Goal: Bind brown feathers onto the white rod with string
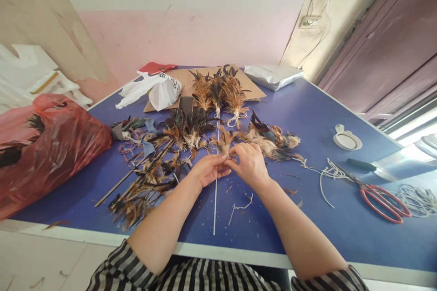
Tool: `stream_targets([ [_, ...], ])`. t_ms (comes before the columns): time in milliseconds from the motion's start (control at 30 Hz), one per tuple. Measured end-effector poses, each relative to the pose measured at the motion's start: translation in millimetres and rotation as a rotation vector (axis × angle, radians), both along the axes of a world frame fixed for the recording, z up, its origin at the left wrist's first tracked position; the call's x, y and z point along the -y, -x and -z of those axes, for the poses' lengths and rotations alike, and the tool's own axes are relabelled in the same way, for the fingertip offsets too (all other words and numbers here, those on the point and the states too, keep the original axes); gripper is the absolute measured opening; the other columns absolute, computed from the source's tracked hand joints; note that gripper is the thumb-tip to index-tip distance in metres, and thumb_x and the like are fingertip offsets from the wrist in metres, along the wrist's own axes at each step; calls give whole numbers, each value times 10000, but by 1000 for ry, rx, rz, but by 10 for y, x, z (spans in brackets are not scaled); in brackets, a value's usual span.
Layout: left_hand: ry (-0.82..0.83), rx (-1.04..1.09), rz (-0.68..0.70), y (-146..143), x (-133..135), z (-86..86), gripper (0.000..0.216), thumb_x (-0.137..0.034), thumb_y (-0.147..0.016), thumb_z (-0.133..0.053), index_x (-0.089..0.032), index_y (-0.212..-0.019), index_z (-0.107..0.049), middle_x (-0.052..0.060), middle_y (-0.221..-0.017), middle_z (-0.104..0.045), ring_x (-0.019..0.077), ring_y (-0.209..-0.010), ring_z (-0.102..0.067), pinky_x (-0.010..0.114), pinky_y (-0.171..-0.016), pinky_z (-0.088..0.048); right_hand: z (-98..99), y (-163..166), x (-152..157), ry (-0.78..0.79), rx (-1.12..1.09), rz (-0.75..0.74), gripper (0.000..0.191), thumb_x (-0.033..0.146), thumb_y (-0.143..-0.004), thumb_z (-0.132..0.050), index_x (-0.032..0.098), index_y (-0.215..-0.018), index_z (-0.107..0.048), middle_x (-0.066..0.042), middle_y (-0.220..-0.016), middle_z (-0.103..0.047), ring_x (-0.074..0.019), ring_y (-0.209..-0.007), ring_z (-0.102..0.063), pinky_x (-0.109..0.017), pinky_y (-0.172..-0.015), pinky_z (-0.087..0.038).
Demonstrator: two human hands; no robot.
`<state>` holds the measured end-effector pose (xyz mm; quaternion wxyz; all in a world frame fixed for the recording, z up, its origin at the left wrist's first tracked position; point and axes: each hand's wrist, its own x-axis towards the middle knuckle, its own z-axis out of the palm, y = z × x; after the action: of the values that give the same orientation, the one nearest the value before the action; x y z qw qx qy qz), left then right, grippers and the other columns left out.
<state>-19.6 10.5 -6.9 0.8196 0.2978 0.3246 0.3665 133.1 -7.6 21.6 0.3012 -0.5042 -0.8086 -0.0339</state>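
Nearest, striped sleeves (126, 263) lead to forearms reaching over a blue bench (327, 118); a scrap of string (241, 207) lies between them. To the left, a heap of loose feathers (136, 209) seems still to be worked through. Past it, a red plastic bag (61, 132) is cut off by the frame, its contents mostly hidden. At center, the left hand (213, 170) and right hand (249, 161) are nearly closed, fingertips pinching a small feather bunch (223, 140). Fingers cover its base, so I cannot tell whether it is tied. Just beyond, dark feather bunches (187, 125) sit gathered. Farthest, brown-and-black bunches (234, 91) on cardboard (254, 93), with whitish ends, look finished.
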Motion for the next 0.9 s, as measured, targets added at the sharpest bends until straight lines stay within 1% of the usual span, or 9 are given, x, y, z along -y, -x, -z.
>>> stream_targets([
  [133,-52,-24,-138,65,-71,-46,150,-178,-670,-669,-97,-794,-650,93,-862,-669,136,-746,-624,237,-687,-486,74,-184,-133,153,-204,-21,227,366,-730,-574,188,-872,-572,-44,-806,-607,-170,-726,-544,-299,-696,-370],
  [200,-46,-18,-235,119,-125,-74,138,-178,-676,-663,-108,-794,-647,85,-875,-669,142,-784,-626,216,-657,-486,128,-307,-213,226,-255,59,220,356,-733,-561,184,-865,-602,-51,-834,-611,-160,-688,-544,-288,-651,-388],
  [300,-71,-66,-363,195,-190,-110,131,-185,-674,-663,-120,-786,-644,76,-854,-670,124,-741,-627,192,-607,-477,203,-401,-282,284,-192,157,171,301,-742,-539,186,-811,-643,-52,-825,-607,-156,-671,-542,-287,-640,-392],
  [433,-180,-180,-425,243,-213,-135,202,-234,-627,-698,-119,-788,-658,84,-854,-669,113,-707,-620,185,-590,-461,290,-277,-278,311,-55,174,172,293,-738,-555,207,-858,-644,-48,-870,-587,-155,-703,-556,-268,-633,-392],
  [533,-262,-275,-441,244,-211,-137,241,-277,-596,-712,-122,-776,-672,89,-882,-666,112,-709,-610,187,-584,-447,343,-152,-275,320,65,203,135,271,-764,-531,203,-821,-632,-59,-857,-572,-161,-703,-561,-261,-607,-383],
  [600,-329,-359,-445,235,-209,-135,264,-304,-598,-704,-125,-791,-681,84,-880,-666,121,-726,-604,192,-586,-441,346,-129,-279,328,65,199,124,234,-774,-505,191,-750,-619,-61,-821,-569,-159,-697,-555,-258,-603,-377],
  [700,-435,-456,-407,214,-201,-131,266,-314,-616,-685,-133,-811,-687,58,-792,-667,135,-731,-598,202,-606,-440,271,-192,-266,393,-125,104,110,205,-746,-504,176,-698,-599,-42,-778,-576,-144,-685,-532,-250,-619,-375],
  [800,-482,-480,-303,194,-182,-127,220,-299,-618,-684,-134,-764,-688,36,-701,-653,141,-708,-597,220,-634,-448,127,-303,-223,594,-391,-37,115,249,-725,-518,161,-720,-590,-5,-675,-556,-117,-601,-480,-238,-577,-360],
  [900,-441,-424,-188,184,-150,-125,232,-297,-623,-684,-142,-795,-687,36,-746,-661,143,-728,-604,236,-676,-456,-5,-391,-172,813,-600,-209,178,328,-720,-549,151,-719,-573,24,-599,-498,-89,-536,-420,-224,-527,-322],
])
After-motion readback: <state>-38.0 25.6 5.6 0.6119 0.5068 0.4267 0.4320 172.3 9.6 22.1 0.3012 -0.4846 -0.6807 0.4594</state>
